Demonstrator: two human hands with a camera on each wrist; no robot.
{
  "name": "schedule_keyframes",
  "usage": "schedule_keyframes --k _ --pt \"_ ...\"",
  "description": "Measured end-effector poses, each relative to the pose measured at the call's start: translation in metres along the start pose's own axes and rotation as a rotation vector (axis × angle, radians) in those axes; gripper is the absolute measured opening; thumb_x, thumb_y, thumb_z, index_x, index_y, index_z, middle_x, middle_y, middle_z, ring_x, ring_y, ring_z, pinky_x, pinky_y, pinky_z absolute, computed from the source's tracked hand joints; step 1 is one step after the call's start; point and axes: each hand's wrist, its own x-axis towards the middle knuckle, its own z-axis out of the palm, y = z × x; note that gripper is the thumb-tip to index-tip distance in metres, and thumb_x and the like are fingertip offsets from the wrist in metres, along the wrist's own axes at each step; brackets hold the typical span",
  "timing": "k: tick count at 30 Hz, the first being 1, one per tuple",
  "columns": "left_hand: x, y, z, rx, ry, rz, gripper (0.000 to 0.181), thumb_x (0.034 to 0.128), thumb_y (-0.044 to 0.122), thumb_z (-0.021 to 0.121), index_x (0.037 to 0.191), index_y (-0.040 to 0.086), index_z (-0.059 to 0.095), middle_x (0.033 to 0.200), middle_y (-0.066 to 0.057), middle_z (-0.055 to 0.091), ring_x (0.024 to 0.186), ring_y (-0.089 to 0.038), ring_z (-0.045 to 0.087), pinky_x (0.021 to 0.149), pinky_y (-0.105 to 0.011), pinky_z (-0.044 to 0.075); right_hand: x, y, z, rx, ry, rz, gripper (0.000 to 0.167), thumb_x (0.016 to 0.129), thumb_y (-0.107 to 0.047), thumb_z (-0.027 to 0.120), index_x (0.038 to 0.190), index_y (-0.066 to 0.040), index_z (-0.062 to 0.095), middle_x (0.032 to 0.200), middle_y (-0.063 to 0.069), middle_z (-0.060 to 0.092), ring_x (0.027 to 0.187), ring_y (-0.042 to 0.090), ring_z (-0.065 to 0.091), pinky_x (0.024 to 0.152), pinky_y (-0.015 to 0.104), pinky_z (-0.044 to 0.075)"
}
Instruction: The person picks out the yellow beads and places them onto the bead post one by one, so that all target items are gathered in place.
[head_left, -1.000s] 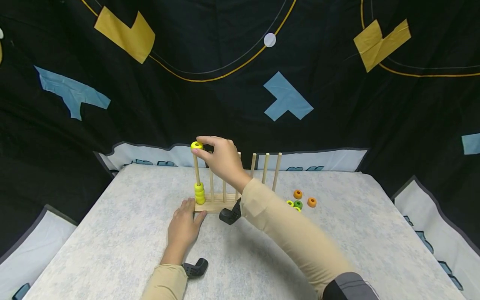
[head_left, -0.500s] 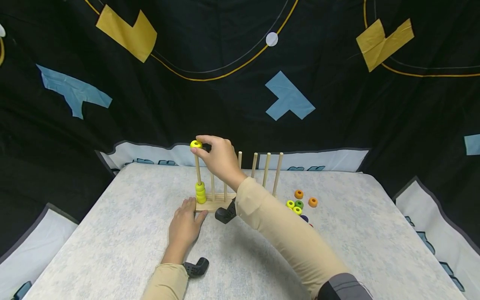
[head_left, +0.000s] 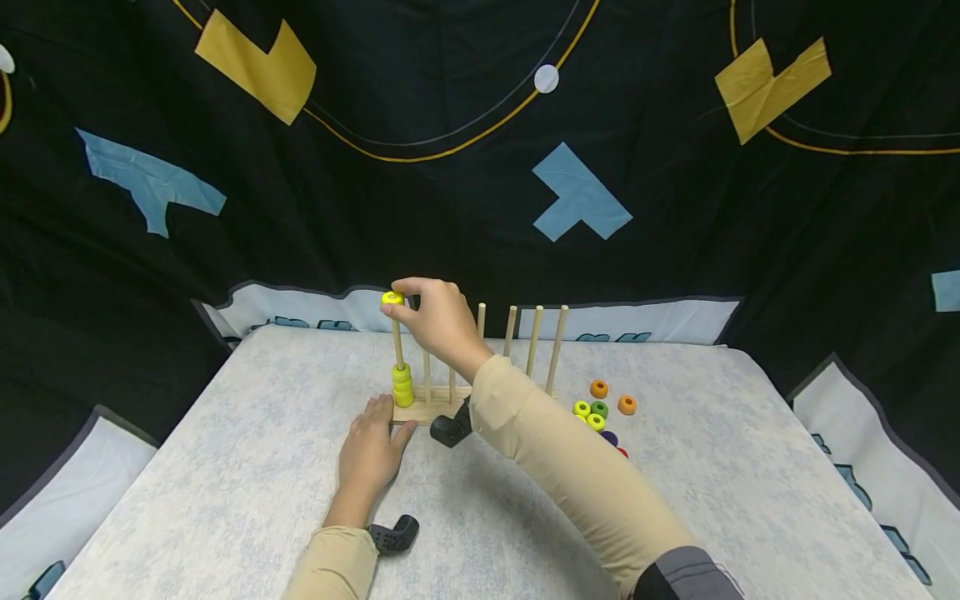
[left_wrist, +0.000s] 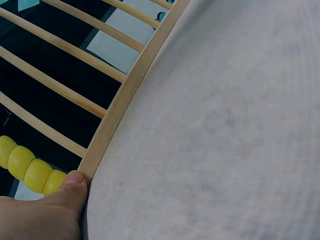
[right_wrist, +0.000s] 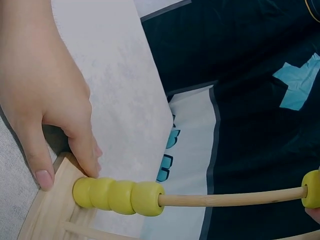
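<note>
Thumb and fingers of the right hand [head_left: 442,323] pinch a yellow bead [head_left: 392,297] at the top of the leftmost peg; in the right wrist view the peg's end meets this bead [right_wrist: 312,189]. Several yellow beads [head_left: 402,386] are stacked at that peg's bottom, seen also as a row of beads [right_wrist: 120,196] in the right wrist view. The left hand [head_left: 367,457] grips the left end of the wooden rack [head_left: 429,411], its thumb on the front edge and fingers at the side. In the left wrist view, the left thumb [left_wrist: 70,195] presses the rack's edge [left_wrist: 115,107].
Other upright pegs [head_left: 534,340] of the rack carry no visible beads; the right forearm hides part of them. Right of the rack on the table [head_left: 247,467] lie loose beads: orange [head_left: 627,405], green [head_left: 599,409], yellow [head_left: 596,422], purple [head_left: 610,437] and red. A dark curtain [head_left: 450,233] hangs behind.
The right hand has lowered slightly with the yellow bead at the peg's top. Purple and red loose beads now show beside the right sleeve. The left hand keeps its hold on the rack.
</note>
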Motion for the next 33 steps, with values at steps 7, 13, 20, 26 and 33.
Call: schedule_keyframes --k 7,13,20,26,33 --pt "-0.0004 0.0013 -0.0007 0.002 0.001 -0.003 0.070 0.0992 0.041 0.059 0.150 -0.001 0.038 0.156 -0.021 0.038 0.148 -0.039 0.031 0.119 -0.058 0.030 0.0001 0.0009 0.0000 -0.007 0.002 -0.002 0.039 0.090 -0.029 0.075 0.127 -0.018 0.068 0.132 -0.004 0.067 0.127 0.016 0.060 0.103 0.030 0.054" --pt "-0.0010 0.0018 -0.0005 -0.004 0.003 -0.001 0.070 0.0989 0.041 0.059 0.150 -0.002 0.038 0.156 -0.022 0.038 0.148 -0.040 0.031 0.120 -0.057 0.029 -0.0006 0.0017 -0.0004 -0.012 0.004 -0.002 0.039 0.090 -0.029 0.074 0.127 -0.018 0.068 0.132 -0.004 0.068 0.127 0.016 0.061 0.102 0.030 0.054" --pt "-0.0007 0.0012 0.0010 -0.005 0.005 -0.003 0.070 0.0987 0.041 0.059 0.150 -0.002 0.038 0.156 -0.022 0.038 0.148 -0.039 0.031 0.120 -0.057 0.029 -0.0008 0.0029 -0.0010 -0.010 0.006 0.000 0.038 0.090 -0.029 0.074 0.126 -0.018 0.069 0.131 -0.004 0.068 0.125 0.016 0.062 0.101 0.030 0.054" --pt "0.0000 0.0005 0.0020 -0.003 0.004 -0.007 0.070 0.0987 0.041 0.059 0.151 -0.001 0.038 0.156 -0.021 0.038 0.148 -0.039 0.031 0.119 -0.058 0.030 -0.0017 0.0046 -0.0011 -0.006 0.009 0.003 0.037 0.090 -0.029 0.074 0.125 -0.018 0.069 0.130 -0.005 0.068 0.123 0.016 0.063 0.100 0.030 0.055" --pt "-0.0006 0.0008 0.0003 0.001 0.000 -0.014 0.070 0.0990 0.042 0.059 0.151 0.000 0.037 0.157 -0.021 0.037 0.149 -0.039 0.030 0.120 -0.057 0.029 -0.0019 0.0058 -0.0022 0.011 0.027 -0.037 0.035 0.090 -0.028 0.074 0.123 -0.017 0.070 0.127 -0.004 0.070 0.116 0.016 0.066 0.096 0.028 0.057"
